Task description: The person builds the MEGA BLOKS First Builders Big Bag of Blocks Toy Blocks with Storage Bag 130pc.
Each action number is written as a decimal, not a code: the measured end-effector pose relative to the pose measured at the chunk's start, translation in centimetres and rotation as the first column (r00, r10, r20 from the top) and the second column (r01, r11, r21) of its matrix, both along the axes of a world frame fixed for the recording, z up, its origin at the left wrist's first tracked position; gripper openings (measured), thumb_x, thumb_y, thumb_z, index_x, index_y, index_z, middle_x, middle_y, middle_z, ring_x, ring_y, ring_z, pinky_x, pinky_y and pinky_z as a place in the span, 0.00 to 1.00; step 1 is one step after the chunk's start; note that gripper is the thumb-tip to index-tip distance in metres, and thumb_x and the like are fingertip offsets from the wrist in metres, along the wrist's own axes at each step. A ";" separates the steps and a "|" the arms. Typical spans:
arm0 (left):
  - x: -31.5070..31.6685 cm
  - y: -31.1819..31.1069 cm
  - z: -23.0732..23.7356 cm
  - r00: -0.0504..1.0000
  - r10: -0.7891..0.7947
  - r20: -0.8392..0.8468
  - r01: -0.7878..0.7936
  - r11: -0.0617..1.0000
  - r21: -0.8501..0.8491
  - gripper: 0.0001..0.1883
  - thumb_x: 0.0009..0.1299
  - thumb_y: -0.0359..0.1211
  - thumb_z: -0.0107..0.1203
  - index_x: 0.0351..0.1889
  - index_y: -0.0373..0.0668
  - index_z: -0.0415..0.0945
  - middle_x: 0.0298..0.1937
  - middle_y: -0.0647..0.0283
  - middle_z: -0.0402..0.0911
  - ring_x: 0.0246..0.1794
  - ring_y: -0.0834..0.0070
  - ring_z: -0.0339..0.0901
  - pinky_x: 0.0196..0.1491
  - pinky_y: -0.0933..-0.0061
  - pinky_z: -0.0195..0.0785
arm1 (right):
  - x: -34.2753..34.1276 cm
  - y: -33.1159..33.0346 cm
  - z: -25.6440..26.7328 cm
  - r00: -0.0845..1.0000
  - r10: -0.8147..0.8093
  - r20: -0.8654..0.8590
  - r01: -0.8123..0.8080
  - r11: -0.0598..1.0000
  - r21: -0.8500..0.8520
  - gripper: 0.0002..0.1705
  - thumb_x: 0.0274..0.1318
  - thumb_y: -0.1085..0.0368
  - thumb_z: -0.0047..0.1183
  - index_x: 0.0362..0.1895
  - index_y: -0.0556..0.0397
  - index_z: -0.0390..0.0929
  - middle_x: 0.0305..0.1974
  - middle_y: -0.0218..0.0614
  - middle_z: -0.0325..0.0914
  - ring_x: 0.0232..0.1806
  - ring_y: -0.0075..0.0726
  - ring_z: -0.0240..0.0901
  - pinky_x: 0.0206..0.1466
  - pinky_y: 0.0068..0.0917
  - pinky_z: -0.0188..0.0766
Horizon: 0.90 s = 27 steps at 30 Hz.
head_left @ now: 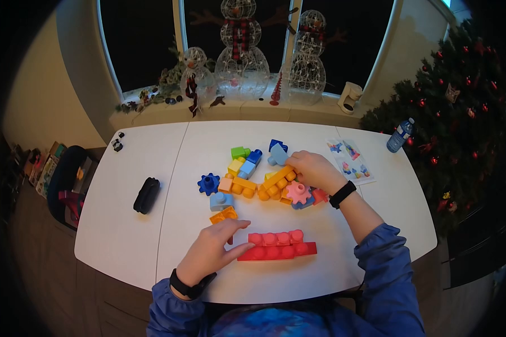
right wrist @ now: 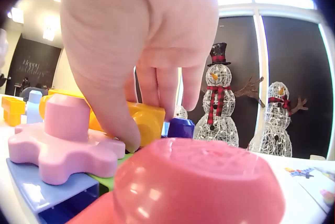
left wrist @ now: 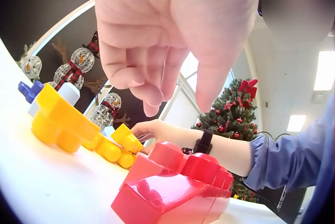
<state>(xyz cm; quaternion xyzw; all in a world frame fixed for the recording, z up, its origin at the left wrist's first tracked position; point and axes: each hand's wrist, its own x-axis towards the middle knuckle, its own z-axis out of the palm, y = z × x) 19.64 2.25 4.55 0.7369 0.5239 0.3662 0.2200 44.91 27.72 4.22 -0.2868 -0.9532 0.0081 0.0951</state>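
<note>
My right hand (head_left: 317, 171) reaches into the pile of toy building blocks at the middle of the table. Its thumb and fingers pinch an orange block (head_left: 278, 177), thumb in front and fingers behind in the right wrist view. Beside it are a light blue block (head_left: 277, 155), a pink gear-shaped block (head_left: 298, 193) and a coral-red block (right wrist: 199, 182). My left hand (head_left: 215, 251) hovers over the near side, fingers loosely bent, holding nothing. Two rows of red blocks (head_left: 275, 252) lie right of it, and an orange block (head_left: 224, 215) sits just beyond its fingers.
A blue gear-shaped block (head_left: 208, 183) and more coloured blocks lie left of the pile. There is a black case (head_left: 147, 195) on the left, a picture sheet (head_left: 351, 162) and a water bottle (head_left: 400, 135) on the right. Wire snowmen (head_left: 243, 67) stand behind the table.
</note>
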 end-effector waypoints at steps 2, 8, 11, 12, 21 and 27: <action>-0.1 0.1 0.0 1.000 0.005 -0.009 -0.005 0.999 0.041 0.23 0.65 0.34 0.74 0.57 0.40 0.81 0.44 0.58 0.84 0.33 0.69 0.79 0.37 0.71 0.75 | 0.8 -0.2 0.7 0.998 0.010 -0.064 -0.010 1.000 0.003 0.20 0.49 0.74 0.61 0.49 0.52 0.80 0.46 0.40 0.80 0.52 0.51 0.78 0.54 0.40 0.78; 0.4 1.4 0.1 0.994 0.074 -0.078 -0.050 0.961 0.270 0.28 0.63 0.31 0.74 0.63 0.42 0.79 0.57 0.52 0.80 0.45 0.64 0.80 0.47 0.68 0.78 | 2.7 -5.3 5.1 0.945 -0.036 -0.324 -0.044 0.971 -0.235 0.23 0.44 0.72 0.66 0.50 0.55 0.80 0.45 0.43 0.80 0.50 0.54 0.79 0.54 0.36 0.77; 1.5 2.0 1.0 0.993 0.092 -0.075 -0.062 0.941 0.333 0.31 0.62 0.30 0.73 0.65 0.43 0.78 0.64 0.50 0.76 0.49 0.61 0.80 0.53 0.66 0.78 | 3.2 -8.2 5.5 0.945 -0.014 -0.327 -0.098 0.941 -0.323 0.28 0.44 0.67 0.70 0.53 0.58 0.80 0.45 0.47 0.82 0.48 0.56 0.80 0.53 0.38 0.78; 1.7 2.0 1.2 0.994 0.089 -0.071 -0.059 0.939 0.339 0.32 0.62 0.29 0.73 0.66 0.44 0.77 0.66 0.50 0.75 0.50 0.61 0.80 0.55 0.65 0.78 | 3.5 -9.0 5.4 0.941 0.007 -0.338 -0.126 0.935 -0.332 0.28 0.44 0.66 0.70 0.53 0.58 0.80 0.44 0.47 0.82 0.47 0.56 0.80 0.52 0.38 0.78; 1.8 1.8 1.0 0.993 0.025 -0.114 0.012 0.951 0.310 0.23 0.64 0.28 0.71 0.58 0.41 0.81 0.56 0.55 0.84 0.50 0.55 0.83 0.54 0.61 0.78 | 4.8 -12.8 4.7 0.910 -0.026 -0.414 -0.205 0.840 -0.503 0.24 0.52 0.66 0.67 0.55 0.57 0.83 0.44 0.38 0.83 0.39 0.36 0.81 0.45 0.27 0.78; 1.7 0.9 0.0 0.994 -0.027 -0.108 0.036 0.996 0.079 0.18 0.67 0.32 0.70 0.53 0.39 0.81 0.47 0.51 0.86 0.49 0.50 0.84 0.55 0.60 0.78 | 5.4 -14.9 3.1 0.911 -0.203 -0.360 -0.084 0.761 -0.644 0.18 0.65 0.61 0.63 0.54 0.57 0.82 0.43 0.43 0.85 0.41 0.38 0.83 0.45 0.31 0.78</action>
